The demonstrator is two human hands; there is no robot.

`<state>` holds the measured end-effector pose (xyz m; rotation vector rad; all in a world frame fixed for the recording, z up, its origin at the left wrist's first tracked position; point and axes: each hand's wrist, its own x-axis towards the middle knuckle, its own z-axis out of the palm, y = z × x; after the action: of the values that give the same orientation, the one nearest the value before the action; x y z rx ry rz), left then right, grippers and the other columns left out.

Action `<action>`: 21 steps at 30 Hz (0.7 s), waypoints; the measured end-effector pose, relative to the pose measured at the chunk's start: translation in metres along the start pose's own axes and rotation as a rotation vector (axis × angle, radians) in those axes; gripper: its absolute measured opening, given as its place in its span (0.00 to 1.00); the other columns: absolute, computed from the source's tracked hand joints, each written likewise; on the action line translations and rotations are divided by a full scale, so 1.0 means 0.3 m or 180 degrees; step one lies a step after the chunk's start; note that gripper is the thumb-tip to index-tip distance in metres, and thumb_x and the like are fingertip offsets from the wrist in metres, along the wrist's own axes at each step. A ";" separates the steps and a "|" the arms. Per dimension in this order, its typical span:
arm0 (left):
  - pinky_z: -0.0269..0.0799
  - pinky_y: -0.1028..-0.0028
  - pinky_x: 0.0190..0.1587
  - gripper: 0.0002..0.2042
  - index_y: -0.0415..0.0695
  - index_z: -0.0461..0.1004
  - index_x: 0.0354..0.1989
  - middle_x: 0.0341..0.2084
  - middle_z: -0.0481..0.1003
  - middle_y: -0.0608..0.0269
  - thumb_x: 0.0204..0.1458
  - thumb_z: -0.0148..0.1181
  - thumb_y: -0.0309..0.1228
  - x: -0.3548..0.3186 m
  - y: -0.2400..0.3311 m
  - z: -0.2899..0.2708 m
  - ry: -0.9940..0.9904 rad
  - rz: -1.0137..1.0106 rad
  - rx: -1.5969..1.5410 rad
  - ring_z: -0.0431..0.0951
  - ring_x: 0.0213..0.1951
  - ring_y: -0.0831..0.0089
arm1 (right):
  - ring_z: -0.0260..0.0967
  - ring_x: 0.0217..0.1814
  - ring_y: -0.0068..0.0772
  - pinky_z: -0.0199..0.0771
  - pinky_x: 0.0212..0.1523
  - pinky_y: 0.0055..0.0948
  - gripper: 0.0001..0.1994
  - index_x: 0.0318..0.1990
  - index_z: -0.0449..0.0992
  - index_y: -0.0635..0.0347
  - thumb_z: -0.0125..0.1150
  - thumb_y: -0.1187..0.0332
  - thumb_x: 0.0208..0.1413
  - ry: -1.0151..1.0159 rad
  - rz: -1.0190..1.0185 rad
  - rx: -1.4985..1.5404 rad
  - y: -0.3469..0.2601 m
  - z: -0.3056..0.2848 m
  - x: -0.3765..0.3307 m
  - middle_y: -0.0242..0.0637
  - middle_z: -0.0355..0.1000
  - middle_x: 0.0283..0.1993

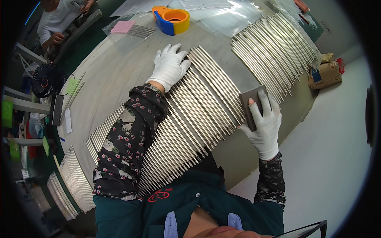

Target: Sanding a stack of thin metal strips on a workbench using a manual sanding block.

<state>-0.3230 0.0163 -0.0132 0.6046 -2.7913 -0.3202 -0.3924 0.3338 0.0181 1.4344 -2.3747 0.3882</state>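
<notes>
A long row of slim, shiny metal rods lies side by side across the grey table in front of me. In a white glove, my left hand rests at the far ends of the rods, fingers spread, with the forearm crossing over part of the row. A dark grey, flat-faced block stands at the right end of this row, against or very close to the rod ends. My right hand, also gloved with some fingertips bare, grips that block from its right side.
Another batch of rods lies at the far right, near a brown paper package. A tape dispenser and a plastic bag with a pink slip sit at the back. More rods, a black fan and another person are leftward.
</notes>
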 end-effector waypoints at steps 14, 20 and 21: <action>0.74 0.82 0.36 0.16 0.35 0.62 0.56 0.45 0.76 0.56 0.62 0.51 0.28 -0.046 0.109 -0.126 0.0024 -0.1277 -0.4022 0.77 0.37 0.79 | 0.60 0.62 0.59 0.65 0.51 0.47 0.48 0.58 0.69 0.46 0.81 0.56 0.17 0.0303 -0.0104 -0.0059 0.029 0.052 -0.013 0.42 0.61 0.65; 0.71 0.83 0.27 0.16 0.35 0.61 0.56 0.40 0.76 0.52 0.61 0.53 0.24 -0.073 0.109 -0.083 0.0193 -0.1475 -0.5254 0.74 0.29 0.79 | 0.60 0.61 0.59 0.65 0.51 0.47 0.48 0.58 0.69 0.46 0.80 0.57 0.17 0.0306 -0.0089 -0.0001 0.019 0.046 -0.001 0.42 0.61 0.65; 0.71 0.83 0.26 0.14 0.36 0.62 0.54 0.38 0.75 0.53 0.61 0.53 0.24 -0.072 0.104 -0.073 0.0117 -0.1543 -0.5599 0.73 0.28 0.79 | 0.60 0.61 0.59 0.65 0.51 0.47 0.47 0.58 0.70 0.46 0.80 0.57 0.17 0.0279 -0.0087 0.0042 0.022 0.044 0.001 0.42 0.61 0.65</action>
<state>-0.3091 0.0498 0.0113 0.6314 -1.2603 -2.2697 -0.4003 0.3312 0.0059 1.4242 -2.2852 0.4511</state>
